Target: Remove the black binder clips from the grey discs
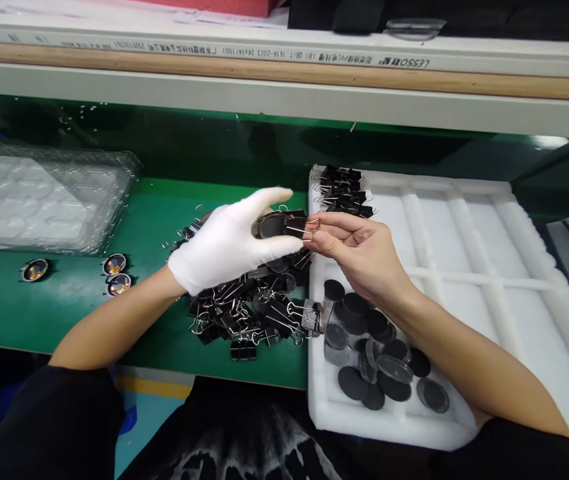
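Observation:
In a white glove, my left hand (pixel 234 233) curls around a round black disc (pixel 271 227), thumb and fingers on either side of it. My bare right hand (pixel 359 247) pinches the wire handles of a black binder clip (pixel 295 227), which sits at the disc's right edge. Whether its jaws grip the disc is hard to see. Beneath both hands spreads a heap of binder clips (pixel 234 313), with some dark discs among them. Loose black discs (pixel 379 360) lie in the near left compartment of a white foam tray (pixel 389 423), below my right forearm.
More binder clips (pixel 341 190) fill the tray's far left corner. Clear plastic trays (pixel 44 200) are stacked at the left on the green table (pixel 164 333). Several small round parts with gold-coloured insides (pixel 119 285) lie nearer. A shelf edge (pixel 264 87) crosses behind.

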The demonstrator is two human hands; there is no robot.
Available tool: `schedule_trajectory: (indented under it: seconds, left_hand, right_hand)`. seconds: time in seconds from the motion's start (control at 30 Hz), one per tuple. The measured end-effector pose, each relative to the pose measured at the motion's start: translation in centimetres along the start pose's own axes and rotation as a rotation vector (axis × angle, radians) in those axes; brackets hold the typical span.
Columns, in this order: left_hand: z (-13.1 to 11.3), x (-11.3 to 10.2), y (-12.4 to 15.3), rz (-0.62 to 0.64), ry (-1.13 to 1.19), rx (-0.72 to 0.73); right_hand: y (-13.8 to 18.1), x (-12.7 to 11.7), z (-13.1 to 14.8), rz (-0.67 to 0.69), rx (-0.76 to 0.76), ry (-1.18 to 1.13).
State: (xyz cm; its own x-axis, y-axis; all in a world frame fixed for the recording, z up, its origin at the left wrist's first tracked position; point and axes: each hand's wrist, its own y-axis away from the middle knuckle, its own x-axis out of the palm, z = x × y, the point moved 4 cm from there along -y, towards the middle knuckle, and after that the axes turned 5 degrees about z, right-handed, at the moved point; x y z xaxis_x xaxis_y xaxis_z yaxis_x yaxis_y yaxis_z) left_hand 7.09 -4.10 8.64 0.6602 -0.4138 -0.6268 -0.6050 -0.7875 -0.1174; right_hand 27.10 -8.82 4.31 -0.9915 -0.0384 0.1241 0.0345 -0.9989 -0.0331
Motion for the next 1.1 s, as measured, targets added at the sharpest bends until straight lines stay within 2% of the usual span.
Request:
schedule_trajectory:
  seconds: [0.1,0.17,0.23,0.3,0.37,0.47,0.57,0.63,0.73,0.8,0.87,1.03,1.1]
  left_hand:
    - [-0.1,0.0,-0.3,0.032,-0.048,0.016]
    - [0.2,-0.5,-0.7,0.002,-0.015,-0.043]
    - [0.6,-1.4,-1.0,-0.081,0.059,-0.116]
    - [1.1,-2.3,-1.3,-0.145,0.152,-0.142]
    - [1.2,-2.7,-1.4,-0.14,0.253,-0.094]
    - [1.1,-2.9,-1.5,-0.046,0.361,-0.001]
    - [1.4,-2.6,-1.6,0.0,0.433,-0.038]
    - [1.7,-2.6,-1.6,-0.047,0.456,-0.07]
    - [2.0,-2.4,-1.5,-0.122,0.517,-0.087]
    - [2.0,-1.9,-1.5,-0.069,0.635,-0.11]
    - [1.7,-1.2,-1.3,0.043,0.765,-0.156]
    - [1.0,0.6,-0.5,0.18,0.971,-0.411]
    - [0.6,1.3,-0.2,0.192,0.933,-0.428]
  right_hand:
    - [0.7,-0.1,1.0,0.095,0.024,0.235]
    - [1.4,-0.3,1.7,0.199,0.01,0.515]
    - [2.3,0.1,2.1,0.371,-0.001,0.823]
    - [3.5,0.9,1.6,0.605,0.038,1.048]
    - [4.3,1.6,0.9,0.794,0.097,1.139]
    - [4.4,1.8,0.4,0.89,0.167,1.076]
    - [3.0,1.0,0.9,0.824,0.177,0.874]
    - [1.7,0.1,1.6,0.664,0.159,0.694]
    - [0.3,-1.1,2.0,0.354,0.213,0.322]
    - [0.0,-1.2,1.8,0.222,0.264,0.07]
    - [0.0,-0.8,1.5,0.17,0.281,-0.097]
    - [0.2,-0.1,0.8,0.036,0.145,-0.137]
    - [0.4,0.1,0.4,-0.011,0.105,-0.125]
